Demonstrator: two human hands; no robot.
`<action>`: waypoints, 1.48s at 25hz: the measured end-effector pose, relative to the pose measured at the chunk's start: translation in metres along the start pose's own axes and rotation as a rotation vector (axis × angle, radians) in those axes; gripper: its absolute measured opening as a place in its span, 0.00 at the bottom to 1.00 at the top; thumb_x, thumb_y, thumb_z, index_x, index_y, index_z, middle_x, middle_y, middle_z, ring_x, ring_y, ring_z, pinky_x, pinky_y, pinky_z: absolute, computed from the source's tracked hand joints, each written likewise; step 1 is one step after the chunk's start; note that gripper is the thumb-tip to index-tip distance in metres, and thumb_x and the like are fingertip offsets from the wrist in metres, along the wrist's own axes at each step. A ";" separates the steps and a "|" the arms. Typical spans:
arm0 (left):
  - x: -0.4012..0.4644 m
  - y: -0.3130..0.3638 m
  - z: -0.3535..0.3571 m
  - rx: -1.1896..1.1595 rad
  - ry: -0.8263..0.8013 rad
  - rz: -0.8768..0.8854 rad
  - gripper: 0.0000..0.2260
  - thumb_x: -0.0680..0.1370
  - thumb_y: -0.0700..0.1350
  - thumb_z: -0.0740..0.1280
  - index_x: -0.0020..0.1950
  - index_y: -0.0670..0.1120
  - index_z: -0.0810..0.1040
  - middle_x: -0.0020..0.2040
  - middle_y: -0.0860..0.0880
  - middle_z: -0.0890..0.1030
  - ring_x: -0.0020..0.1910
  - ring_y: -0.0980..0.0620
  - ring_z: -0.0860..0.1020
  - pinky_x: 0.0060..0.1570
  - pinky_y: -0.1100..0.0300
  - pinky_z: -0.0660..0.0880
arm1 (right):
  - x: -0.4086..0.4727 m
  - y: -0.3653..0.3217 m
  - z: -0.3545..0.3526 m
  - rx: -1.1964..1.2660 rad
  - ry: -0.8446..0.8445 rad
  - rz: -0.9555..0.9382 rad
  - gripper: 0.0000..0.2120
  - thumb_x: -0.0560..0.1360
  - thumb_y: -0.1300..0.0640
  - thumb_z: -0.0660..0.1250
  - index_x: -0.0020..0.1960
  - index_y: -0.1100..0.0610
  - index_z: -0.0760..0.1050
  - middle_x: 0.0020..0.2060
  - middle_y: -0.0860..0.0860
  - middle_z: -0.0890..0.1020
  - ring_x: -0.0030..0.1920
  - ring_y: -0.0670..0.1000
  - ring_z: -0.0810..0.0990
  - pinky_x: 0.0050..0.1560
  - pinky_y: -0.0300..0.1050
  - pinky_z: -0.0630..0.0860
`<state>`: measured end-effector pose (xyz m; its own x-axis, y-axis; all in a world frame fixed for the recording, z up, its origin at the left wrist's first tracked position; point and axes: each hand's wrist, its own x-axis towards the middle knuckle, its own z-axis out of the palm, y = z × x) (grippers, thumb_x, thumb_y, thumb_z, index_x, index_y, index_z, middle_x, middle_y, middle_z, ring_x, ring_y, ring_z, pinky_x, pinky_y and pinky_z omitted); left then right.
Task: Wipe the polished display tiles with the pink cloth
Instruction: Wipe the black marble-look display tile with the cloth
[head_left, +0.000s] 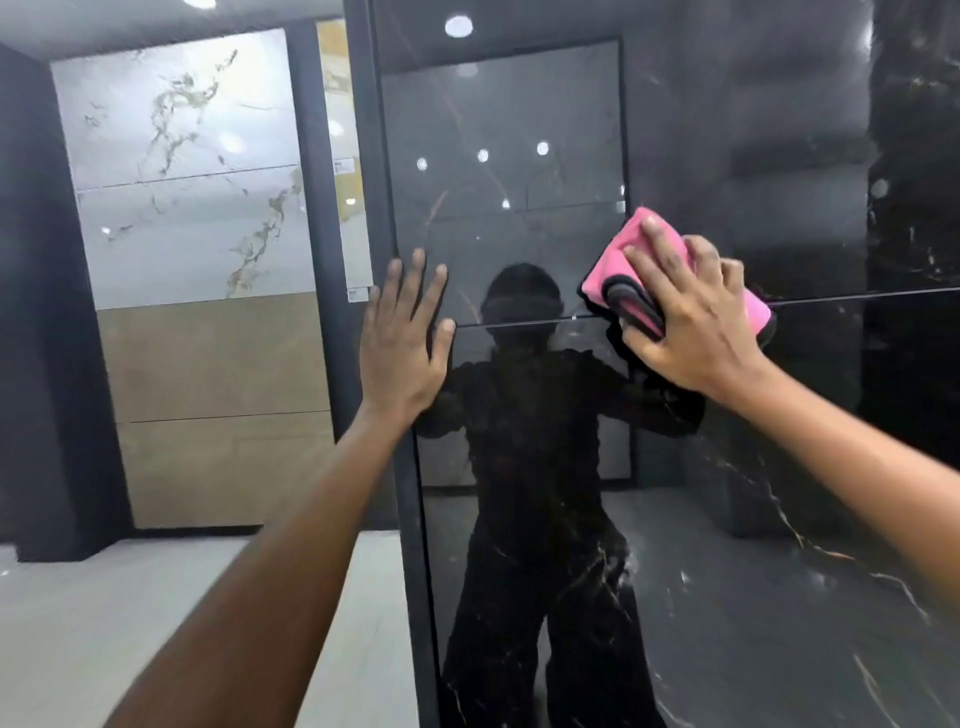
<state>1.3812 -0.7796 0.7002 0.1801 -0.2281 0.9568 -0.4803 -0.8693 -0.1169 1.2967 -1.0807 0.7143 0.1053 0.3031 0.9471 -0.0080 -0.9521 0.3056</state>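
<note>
Head view | right hand (691, 322) presses folded pink cloth (623, 260) flat on black polished tile (519, 519) at horizontal joint | left hand (402, 338) spread, braces tile edge | advise even pressure, overlapping strokes.

Tile showroom: tall framed marble display panels (176, 171), small label tags (343, 166) beside them.
</note>
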 end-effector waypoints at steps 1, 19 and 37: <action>-0.002 -0.002 -0.002 -0.012 0.009 0.017 0.25 0.82 0.51 0.51 0.79 0.50 0.57 0.80 0.49 0.53 0.79 0.49 0.49 0.76 0.56 0.42 | 0.001 0.003 -0.003 0.009 0.005 0.002 0.32 0.68 0.43 0.60 0.70 0.54 0.68 0.72 0.56 0.67 0.63 0.63 0.68 0.55 0.56 0.64; -0.005 -0.029 0.002 -0.015 0.058 0.188 0.24 0.82 0.49 0.48 0.79 0.48 0.56 0.80 0.50 0.53 0.79 0.50 0.48 0.73 0.65 0.36 | -0.061 -0.122 0.034 0.391 -0.035 0.062 0.34 0.63 0.59 0.62 0.71 0.58 0.70 0.71 0.56 0.69 0.74 0.58 0.62 0.70 0.62 0.62; -0.006 -0.035 0.001 -0.015 0.048 0.240 0.24 0.83 0.47 0.51 0.80 0.48 0.55 0.80 0.50 0.51 0.79 0.52 0.47 0.74 0.65 0.36 | -0.011 -0.117 0.019 0.328 -0.254 -0.228 0.33 0.67 0.63 0.63 0.72 0.50 0.69 0.73 0.47 0.66 0.76 0.51 0.58 0.73 0.60 0.60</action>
<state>1.3983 -0.7481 0.6985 0.0189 -0.4060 0.9137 -0.5169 -0.7862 -0.3387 1.3150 -0.9736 0.6668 0.3087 0.5251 0.7931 0.3533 -0.8374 0.4169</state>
